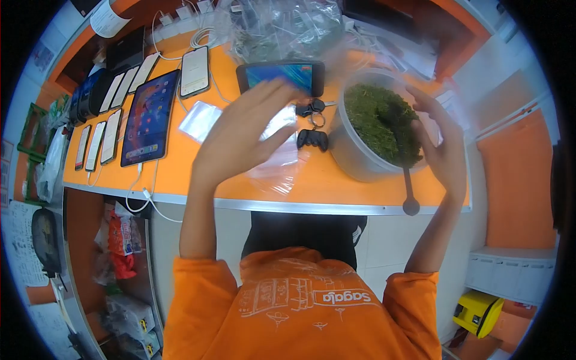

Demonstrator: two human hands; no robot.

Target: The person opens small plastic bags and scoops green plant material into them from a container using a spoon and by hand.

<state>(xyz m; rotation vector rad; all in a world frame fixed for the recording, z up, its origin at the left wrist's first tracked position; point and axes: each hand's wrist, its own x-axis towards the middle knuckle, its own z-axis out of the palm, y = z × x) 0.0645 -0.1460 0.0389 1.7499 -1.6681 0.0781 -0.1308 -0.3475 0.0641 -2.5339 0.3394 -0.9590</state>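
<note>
My left hand hovers over the orange table with fingers stretched out and thumb apart, its fingertips smeared by motion. Those fingertips overlap the lower edge of a dark phone lying sideways; whether they touch it I cannot tell. Under and beside the hand lie clear plastic bags. My right hand, thumb and fingers spread, is at the right rim of a translucent plastic tub. Shredded green leaves fill much of the tub. A dark spoon-like utensil leans out over its near rim.
A key ring with a small black game-controller charm lies left of the tub. Several phones and a tablet with white cables occupy the table's left. A heap of clear bags sits behind. The metal-trimmed edge runs in front.
</note>
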